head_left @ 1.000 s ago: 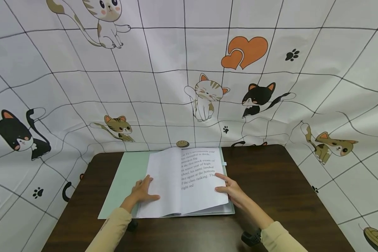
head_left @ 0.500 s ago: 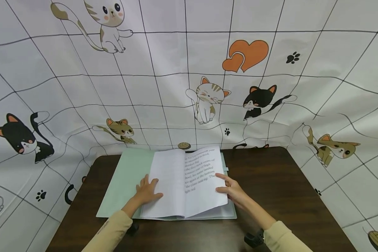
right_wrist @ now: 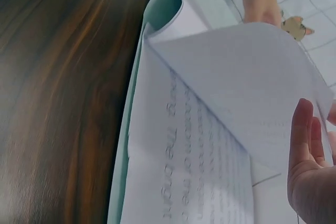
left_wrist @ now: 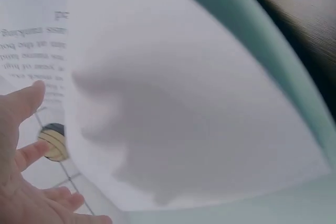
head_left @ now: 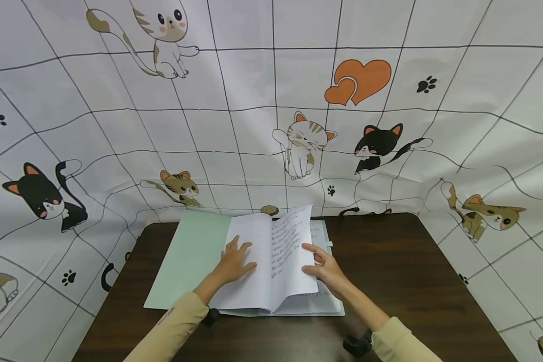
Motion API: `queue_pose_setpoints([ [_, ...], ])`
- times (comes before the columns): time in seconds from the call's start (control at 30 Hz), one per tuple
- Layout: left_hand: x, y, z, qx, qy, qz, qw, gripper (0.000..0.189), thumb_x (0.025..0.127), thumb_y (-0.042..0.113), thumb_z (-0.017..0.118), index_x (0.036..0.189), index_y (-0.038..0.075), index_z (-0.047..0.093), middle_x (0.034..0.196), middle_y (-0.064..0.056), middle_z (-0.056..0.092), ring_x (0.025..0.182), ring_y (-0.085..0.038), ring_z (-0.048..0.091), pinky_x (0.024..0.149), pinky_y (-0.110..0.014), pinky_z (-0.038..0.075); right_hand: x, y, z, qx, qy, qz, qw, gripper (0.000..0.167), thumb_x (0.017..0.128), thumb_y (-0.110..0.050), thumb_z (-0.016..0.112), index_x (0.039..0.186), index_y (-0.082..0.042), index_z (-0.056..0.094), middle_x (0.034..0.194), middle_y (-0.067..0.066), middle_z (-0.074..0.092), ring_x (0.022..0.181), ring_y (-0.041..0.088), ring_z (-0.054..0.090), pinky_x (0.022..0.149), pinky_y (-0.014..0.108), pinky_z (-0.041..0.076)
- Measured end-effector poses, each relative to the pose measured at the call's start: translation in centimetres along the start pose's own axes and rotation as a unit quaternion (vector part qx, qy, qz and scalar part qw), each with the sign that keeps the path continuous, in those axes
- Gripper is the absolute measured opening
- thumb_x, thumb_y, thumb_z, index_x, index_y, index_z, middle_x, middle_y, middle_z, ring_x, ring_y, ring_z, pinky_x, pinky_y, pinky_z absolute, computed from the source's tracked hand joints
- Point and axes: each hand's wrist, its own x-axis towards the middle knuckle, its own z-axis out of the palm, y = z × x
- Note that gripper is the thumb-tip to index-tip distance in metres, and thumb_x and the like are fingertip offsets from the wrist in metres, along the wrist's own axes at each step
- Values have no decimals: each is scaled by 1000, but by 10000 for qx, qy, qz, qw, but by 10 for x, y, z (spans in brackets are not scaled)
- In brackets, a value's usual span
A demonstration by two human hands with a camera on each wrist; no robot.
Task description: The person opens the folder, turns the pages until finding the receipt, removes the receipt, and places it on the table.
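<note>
Black print covers the lifted white paper page (head_left: pixel 285 284) of a mint-green-covered paper book (head_left: pixel 192 259); "The" and "red" can be made out near the bottom, while most other lines are foreshortened or blurred. On the white printed page beneath (right_wrist: pixel 152 166), the right wrist view shows "The bright" running sideways, with more lines partly hidden. The cover holds the white sheets, and a small pale tab (head_left: pixel 329 244) sticks out at its right edge. The book lies spread on the dark brown wood-grain desk (head_left: pixel 389 261). The right hand (head_left: pixel 328 274) grips the lifted page by its free edge, curving it upward. The left hand (head_left: pixel 233 264) has its fingers spread over the blank left-hand page (head_left: pixel 246 299); whether they touch it I cannot tell.
</note>
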Motion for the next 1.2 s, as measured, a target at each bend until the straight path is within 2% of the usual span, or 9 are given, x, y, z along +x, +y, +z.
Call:
queue_pose_setpoints([
  [0.27,12,18,0,-21,253,561,9981,51,91,23,68,134,1,51,146,-37,35,132,-55,37,101,-70,36,2,-5,18,291,-69,-190,9994,66,86,1,62,148,-3,37,143,30,44,95,10,64,73,25,55],
  [0.43,17,28,-2,-365,260,703,9965,50,92,20,66,135,0,50,146,-38,34,131,-57,38,98,-69,40,2,5,30,485,-45,-228,9986,64,86,1,62,146,-3,40,141,27,48,96,9,66,74,25,55],
  [0.57,21,37,-2,-668,371,896,9930,51,93,18,65,137,-3,48,143,-35,40,130,-54,42,101,-65,40,-2,13,38,321,-14,-259,9991,61,86,-2,64,144,-3,44,145,26,46,119,29,59,79,24,54],
  [0.67,26,45,-3,-886,553,1053,9889,56,94,18,63,141,-5,43,141,-30,45,130,-46,47,103,-58,43,-3,15,43,298,36,-271,9992,61,85,-4,64,143,-4,46,146,26,46,127,38,52,80,24,52],
  [0.73,30,49,-3,-987,692,1162,9859,58,95,18,62,143,-6,40,140,-27,48,127,-42,51,101,-54,46,-2,15,46,334,33,-256,9991,61,85,-3,65,143,-5,46,144,26,47,121,33,57,80,24,52],
  [0.8,34,53,-4,-1069,738,1166,9846,61,95,20,62,146,-3,37,141,-25,49,123,-39,54,96,-50,50,-1,15,49,345,4,-260,9991,61,85,-3,65,143,-5,46,142,25,50,106,21,63,77,23,52],
  [0.9,39,58,-6,-1184,782,1220,9823,62,95,20,63,147,-2,35,140,-26,49,115,-40,58,89,-50,52,1,14,53,327,-32,-306,9990,61,85,-2,65,143,-4,46,141,25,50,93,8,62,74,22,51],
  [1.07,45,67,-11,-1271,748,1235,9813,65,93,19,65,147,-2,35,138,-29,50,104,-43,61,83,-52,53,4,13,58,303,72,-458,9985,59,84,1,65,141,-3,49,143,24,49,90,4,59,71,20,50],
  [1.2,48,75,-16,-1079,562,1142,9860,68,92,22,67,148,1,35,134,-29,52,103,-39,61,82,-48,54,6,11,63,180,46,-627,9979,57,83,4,64,139,-2,51,143,23,49,76,0,53,67,17,48],
])
